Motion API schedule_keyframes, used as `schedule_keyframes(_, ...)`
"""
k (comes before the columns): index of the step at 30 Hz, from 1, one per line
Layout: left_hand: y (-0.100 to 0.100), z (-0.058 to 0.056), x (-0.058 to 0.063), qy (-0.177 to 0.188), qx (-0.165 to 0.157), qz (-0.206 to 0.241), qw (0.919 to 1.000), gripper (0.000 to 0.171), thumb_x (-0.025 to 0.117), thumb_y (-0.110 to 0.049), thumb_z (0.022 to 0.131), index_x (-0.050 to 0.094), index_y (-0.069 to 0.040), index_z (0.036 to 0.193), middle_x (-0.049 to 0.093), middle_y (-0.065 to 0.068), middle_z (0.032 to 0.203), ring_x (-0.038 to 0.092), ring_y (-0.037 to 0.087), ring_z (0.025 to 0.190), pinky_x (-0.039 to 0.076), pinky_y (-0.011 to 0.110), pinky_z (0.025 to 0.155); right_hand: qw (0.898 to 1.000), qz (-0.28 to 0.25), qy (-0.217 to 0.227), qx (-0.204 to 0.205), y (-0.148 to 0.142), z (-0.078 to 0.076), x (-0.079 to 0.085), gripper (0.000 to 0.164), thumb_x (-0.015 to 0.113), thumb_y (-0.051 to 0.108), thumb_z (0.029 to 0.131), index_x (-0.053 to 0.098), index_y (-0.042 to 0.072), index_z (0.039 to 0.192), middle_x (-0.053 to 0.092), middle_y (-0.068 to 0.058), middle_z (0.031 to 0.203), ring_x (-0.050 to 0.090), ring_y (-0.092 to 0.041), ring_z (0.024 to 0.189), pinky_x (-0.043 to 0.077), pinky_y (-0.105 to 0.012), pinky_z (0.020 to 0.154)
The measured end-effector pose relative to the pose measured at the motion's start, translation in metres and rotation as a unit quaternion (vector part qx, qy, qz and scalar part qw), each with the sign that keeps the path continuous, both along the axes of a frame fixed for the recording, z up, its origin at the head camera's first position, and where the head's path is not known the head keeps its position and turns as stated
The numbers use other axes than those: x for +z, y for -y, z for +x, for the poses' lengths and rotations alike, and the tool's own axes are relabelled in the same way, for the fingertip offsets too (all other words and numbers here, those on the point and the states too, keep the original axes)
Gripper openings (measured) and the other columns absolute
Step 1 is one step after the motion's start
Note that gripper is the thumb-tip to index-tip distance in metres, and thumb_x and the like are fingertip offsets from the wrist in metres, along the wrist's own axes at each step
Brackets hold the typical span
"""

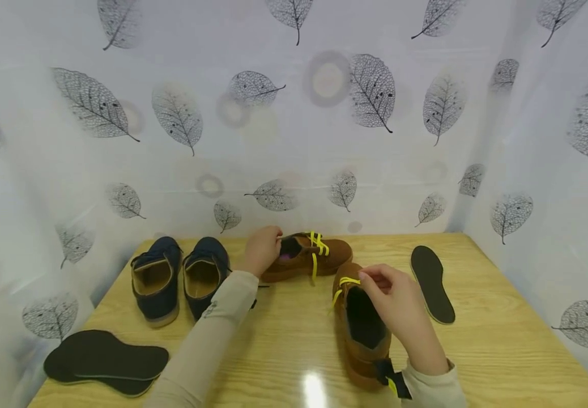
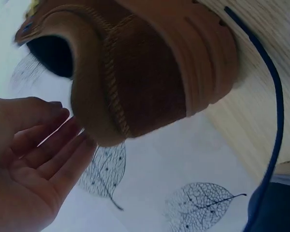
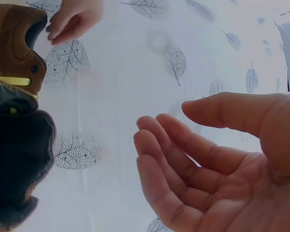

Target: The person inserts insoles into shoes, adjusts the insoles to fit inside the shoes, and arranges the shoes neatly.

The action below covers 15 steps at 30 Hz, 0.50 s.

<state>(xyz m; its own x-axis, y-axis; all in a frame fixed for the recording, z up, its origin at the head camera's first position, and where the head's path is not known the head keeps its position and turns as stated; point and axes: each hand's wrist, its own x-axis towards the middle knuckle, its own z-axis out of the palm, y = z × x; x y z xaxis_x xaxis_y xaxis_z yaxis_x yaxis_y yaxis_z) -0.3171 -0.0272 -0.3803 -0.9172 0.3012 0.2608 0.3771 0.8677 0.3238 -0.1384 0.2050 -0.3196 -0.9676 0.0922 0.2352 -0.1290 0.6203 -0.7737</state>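
Observation:
Two brown shoes with yellow laces stand on the table. The far shoe (image 1: 289,272) lies sideways across my view, toe to the right. My left hand (image 1: 262,252) is at its heel; in the left wrist view the loosely bent fingertips meet or nearly meet the heel edge (image 2: 99,130), and contact is unclear. The near shoe (image 1: 342,326) points away from me, its dark opening facing up. Above its right side hovers my right hand (image 1: 398,309). In the right wrist view that hand (image 3: 208,169) has relaxed fingers, thumb apart, and nothing held.
Left of my arm stand two dark blue shoes (image 1: 163,303); a dark blue lace (image 2: 275,96) trails on the table. Stacked black insoles (image 1: 105,357) lie front left, another insole (image 1: 433,283) on the right. A leaf-print curtain (image 1: 304,141) surrounds the wooden table (image 1: 503,340).

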Motion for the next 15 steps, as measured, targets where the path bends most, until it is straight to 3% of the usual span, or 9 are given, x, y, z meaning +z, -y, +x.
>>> schedule_keyframes(7,-0.012,-0.017,-0.013,0.015,0.02,-0.069,0.9973,0.009,0.064,-0.002,0.089,0.068,0.001,0.097,0.068,0.014,0.095,0.065,0.029,0.087,0.053,0.04,0.079,1.0,-0.01,0.018,-0.008,-0.004,0.0,-0.003,0.022,0.064,0.019,0.094,0.07,0.001,0.105,0.069,-0.005,0.094,0.065,-0.019,0.086,0.051,-0.023,0.074)
schedule_keyframes(15,-0.018,-0.02,-0.015,0.002,0.038,-0.091,0.9952,0.005,0.065,0.004,0.082,0.067,0.0,0.086,0.068,0.015,0.09,0.066,0.032,0.083,0.053,0.043,0.072,1.0,-0.002,0.012,-0.009,-0.008,-0.001,-0.002,0.021,0.064,0.018,0.093,0.07,0.0,0.104,0.069,-0.006,0.093,0.065,-0.019,0.084,0.051,-0.024,0.073)
